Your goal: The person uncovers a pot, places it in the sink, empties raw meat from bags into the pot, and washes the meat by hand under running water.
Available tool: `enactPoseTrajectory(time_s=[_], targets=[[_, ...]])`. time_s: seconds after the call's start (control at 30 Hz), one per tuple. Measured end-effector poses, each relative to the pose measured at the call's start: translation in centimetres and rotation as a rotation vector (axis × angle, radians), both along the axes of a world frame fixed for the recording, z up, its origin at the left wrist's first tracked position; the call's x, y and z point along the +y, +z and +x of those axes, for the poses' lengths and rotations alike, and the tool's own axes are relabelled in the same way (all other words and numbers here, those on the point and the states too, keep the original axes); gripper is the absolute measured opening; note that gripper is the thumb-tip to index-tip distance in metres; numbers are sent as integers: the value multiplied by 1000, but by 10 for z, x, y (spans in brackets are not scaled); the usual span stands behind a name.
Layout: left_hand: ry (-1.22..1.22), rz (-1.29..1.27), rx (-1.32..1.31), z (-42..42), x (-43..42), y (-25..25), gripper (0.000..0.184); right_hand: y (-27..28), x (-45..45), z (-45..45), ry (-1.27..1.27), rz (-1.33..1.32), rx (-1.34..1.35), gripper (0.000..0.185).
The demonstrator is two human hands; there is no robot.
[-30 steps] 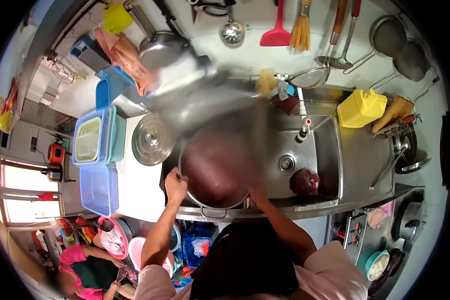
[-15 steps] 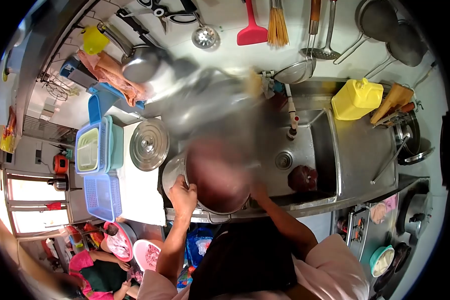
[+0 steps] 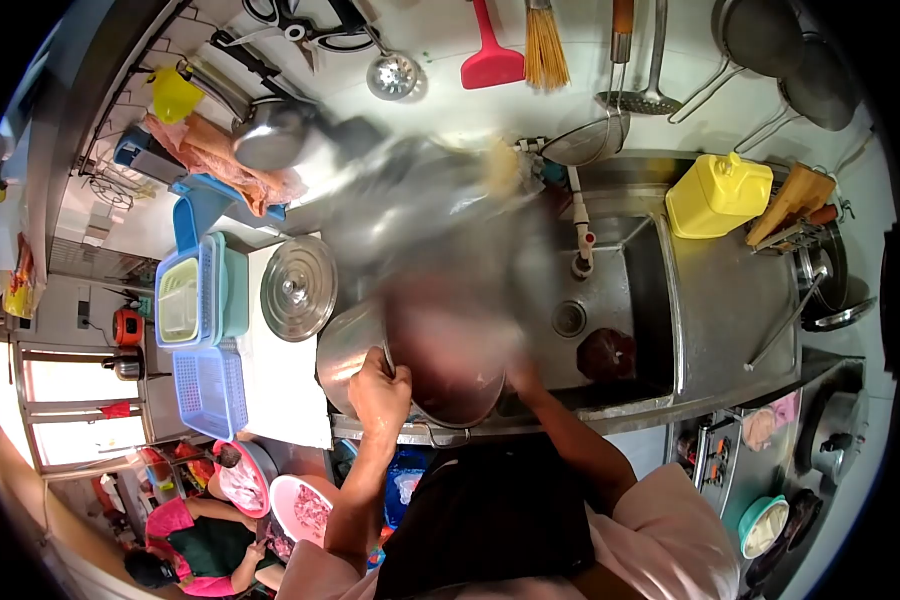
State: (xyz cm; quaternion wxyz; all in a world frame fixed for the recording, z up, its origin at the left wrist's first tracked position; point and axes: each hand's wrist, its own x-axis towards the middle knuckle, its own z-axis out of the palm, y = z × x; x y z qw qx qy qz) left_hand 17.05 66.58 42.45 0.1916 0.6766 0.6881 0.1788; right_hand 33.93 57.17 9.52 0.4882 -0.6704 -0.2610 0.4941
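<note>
A large metal pot (image 3: 355,352) leans to the right at the sink's left side, its outer wall showing on the left. My left hand (image 3: 381,398) is closed round its near-left rim, thumb side up. Inside the pot is reddish, wet-looking content (image 3: 450,345), blurred, so I cannot make out its kind. My right hand (image 3: 523,378) is at the pot's right side; a smear hides its fingers. In the steel sink (image 3: 625,270), a dark red lump (image 3: 606,355) lies near the drain.
A glass lid (image 3: 299,288) lies on the white counter, left of the pot. Plastic baskets (image 3: 208,390) stand farther left. A yellow jug (image 3: 718,197) stands right of the sink. Utensils hang along the wall. At lower left, a co-worker (image 3: 205,545) sits by pink basins (image 3: 305,508).
The pot has tipped further to the right, showing more of its outer left wall. My left hand has shifted slightly right with the rim. The lump in the sink stays put.
</note>
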Motion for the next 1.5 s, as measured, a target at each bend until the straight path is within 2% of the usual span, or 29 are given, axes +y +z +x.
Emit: enactPoseTrajectory(time_s=[0.07, 0.1, 0.2, 0.27, 0.3, 0.37, 0.4, 0.47, 0.57, 0.87, 1.17, 1.5], targets=[[-18, 17, 32, 7, 3, 4, 15, -12, -6, 1, -12, 116, -20, 40], [-26, 25, 50, 9, 3, 5, 15, -7, -6, 4, -7, 140, 37, 43], [-21, 47, 18, 11, 6, 3, 14, 10, 5, 11, -47, 151, -46, 49], [-19, 46, 21, 16, 6, 4, 13, 52, 21, 15, -30, 69, -126, 53], [-17, 46, 23, 18, 6, 4, 13, 98, 31, 22, 9, -5, -137, 55], [-16, 44, 28, 22, 7, 3, 13, 106, 39, 18, 42, -4, -192, 58], [-15, 45, 30, 24, 7, 3, 13, 79, 46, 9, 36, 72, -235, 58], [-33, 64, 31, 25, 8, 2, 13, 68, 51, 4, 61, 153, -301, 61], [-47, 74, 18, 26, 9, 4, 13, 66, 54, 4, 112, 208, -321, 66], [-71, 101, 57, 30, 3, -4, 14, 56, 57, 1, 401, 226, -735, 78], [-102, 105, 75, 39, -1, -3, 13, 70, 59, 2, 379, 366, -745, 79], [-137, 88, 122, 45, 0, 0, 13, 77, 66, -1, 418, 334, -792, 80]])
